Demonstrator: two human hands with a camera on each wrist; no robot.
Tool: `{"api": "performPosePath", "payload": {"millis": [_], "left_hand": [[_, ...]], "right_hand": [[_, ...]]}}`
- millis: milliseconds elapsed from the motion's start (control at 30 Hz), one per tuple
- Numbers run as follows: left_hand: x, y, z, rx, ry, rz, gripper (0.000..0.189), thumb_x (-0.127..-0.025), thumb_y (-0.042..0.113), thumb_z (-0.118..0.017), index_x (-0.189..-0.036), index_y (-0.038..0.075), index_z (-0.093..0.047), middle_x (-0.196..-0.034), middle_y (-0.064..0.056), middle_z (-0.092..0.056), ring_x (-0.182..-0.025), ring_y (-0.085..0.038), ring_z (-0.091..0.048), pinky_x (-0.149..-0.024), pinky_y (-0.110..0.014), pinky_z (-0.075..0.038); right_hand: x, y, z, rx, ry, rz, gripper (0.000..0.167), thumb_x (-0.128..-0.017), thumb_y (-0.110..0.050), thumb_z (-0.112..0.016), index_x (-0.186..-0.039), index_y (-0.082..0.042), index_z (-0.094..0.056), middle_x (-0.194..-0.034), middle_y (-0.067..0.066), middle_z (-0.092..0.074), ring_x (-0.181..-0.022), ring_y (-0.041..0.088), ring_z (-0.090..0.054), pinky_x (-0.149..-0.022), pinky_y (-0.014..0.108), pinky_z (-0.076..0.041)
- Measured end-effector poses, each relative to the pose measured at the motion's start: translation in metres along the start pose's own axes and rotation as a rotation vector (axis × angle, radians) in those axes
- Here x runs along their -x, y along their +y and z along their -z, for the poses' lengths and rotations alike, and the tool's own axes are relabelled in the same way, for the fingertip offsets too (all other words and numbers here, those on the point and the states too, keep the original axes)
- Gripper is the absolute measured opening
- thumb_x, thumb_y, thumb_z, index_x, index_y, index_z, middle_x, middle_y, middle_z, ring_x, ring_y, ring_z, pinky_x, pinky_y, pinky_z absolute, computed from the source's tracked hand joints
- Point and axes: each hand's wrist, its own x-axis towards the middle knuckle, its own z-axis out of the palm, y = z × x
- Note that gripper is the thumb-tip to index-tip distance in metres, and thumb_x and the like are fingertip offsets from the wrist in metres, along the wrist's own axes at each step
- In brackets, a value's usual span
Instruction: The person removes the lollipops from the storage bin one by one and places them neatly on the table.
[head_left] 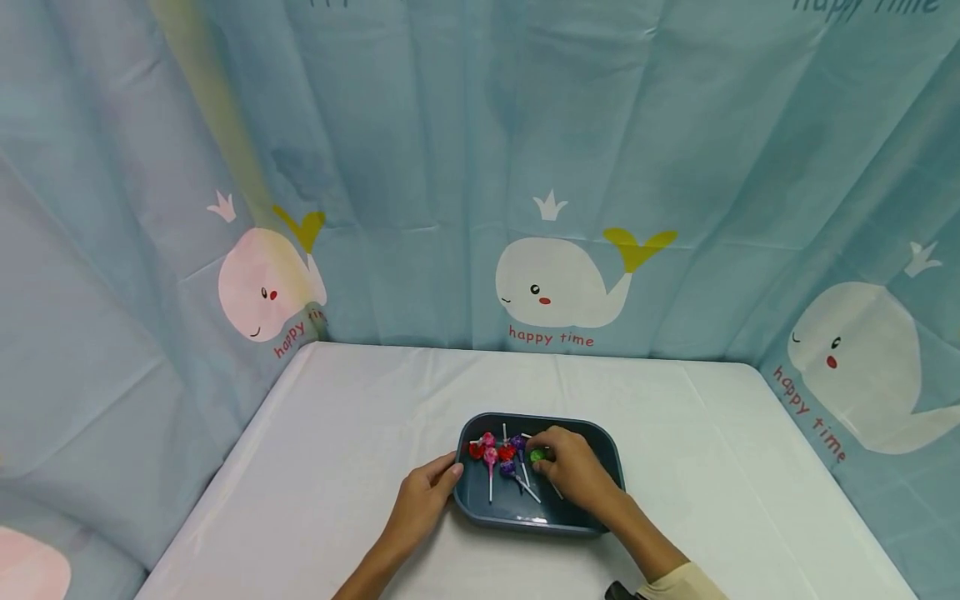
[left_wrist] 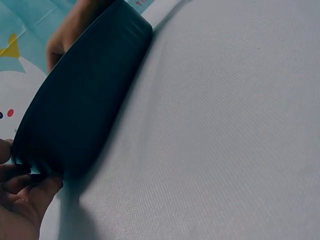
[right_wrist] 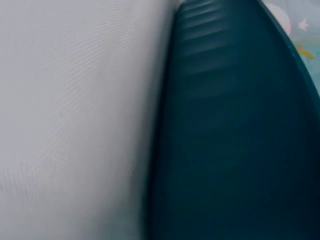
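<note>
A dark blue-grey tray with rounded corners sits on the table. My left hand grips its left end, thumb at the rim; in the left wrist view the fingers press against the outer wall. Inside the tray, my right hand pinches a green lollipop between thumb and fingers. To its left lie several lollipops: pink, red and purple, white sticks pointing different ways. In the right wrist view only the tray's outer wall shows, with the right hand out of sight.
A white cloth covers the table around the tray. Behind and beside the table hangs a blue curtain printed with whales. A dark object shows near the right sleeve at the bottom edge.
</note>
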Motion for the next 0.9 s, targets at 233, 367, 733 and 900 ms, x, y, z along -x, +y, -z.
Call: {"api": "performPosePath", "payload": {"millis": [233, 367, 733, 900], "left_hand": [[0.000, 0.000, -0.001, 0.017, 0.008, 0.010, 0.048, -0.110, 0.027, -0.061, -0.145, -0.006, -0.060, -0.143, -0.023, -0.065, -0.133, -0.033, -0.064, -0.092, -0.034, -0.063], [0.000, 0.001, -0.001, 0.019, 0.011, 0.014, 0.048, -0.110, 0.027, -0.061, -0.145, -0.007, -0.060, -0.144, -0.024, -0.064, -0.134, -0.035, -0.063, -0.093, -0.035, -0.062], [0.000, 0.002, -0.002, -0.021, 0.025, 0.017, 0.049, -0.110, 0.029, -0.061, -0.144, -0.005, -0.061, -0.144, -0.021, -0.065, -0.137, -0.036, -0.060, -0.104, -0.043, -0.057], [-0.001, 0.000, -0.002, -0.037, 0.033, 0.009, 0.048, -0.110, 0.029, -0.061, -0.144, -0.005, -0.062, -0.143, -0.021, -0.066, -0.137, -0.036, -0.060, -0.107, -0.046, -0.055]], "right_hand": [[0.006, -0.001, 0.013, -0.142, 0.097, -0.086, 0.021, -0.091, -0.003, -0.083, -0.110, -0.009, -0.080, -0.102, -0.004, -0.067, -0.085, 0.010, -0.059, -0.074, 0.026, -0.055], [0.010, -0.001, 0.020, -0.228, 0.147, -0.134, 0.022, -0.089, -0.004, -0.085, -0.108, -0.011, -0.076, -0.101, -0.003, -0.071, -0.090, 0.011, -0.068, -0.081, 0.030, -0.063], [0.021, 0.005, 0.033, -0.328, 0.214, -0.210, 0.024, -0.088, -0.011, -0.088, -0.109, -0.011, -0.077, -0.101, -0.001, -0.072, -0.091, 0.012, -0.072, -0.083, 0.023, -0.063], [0.028, 0.010, 0.038, -0.358, 0.236, -0.239, 0.029, -0.088, -0.015, -0.089, -0.114, -0.011, -0.077, -0.104, 0.002, -0.076, -0.092, 0.014, -0.074, -0.082, 0.020, -0.061]]}}
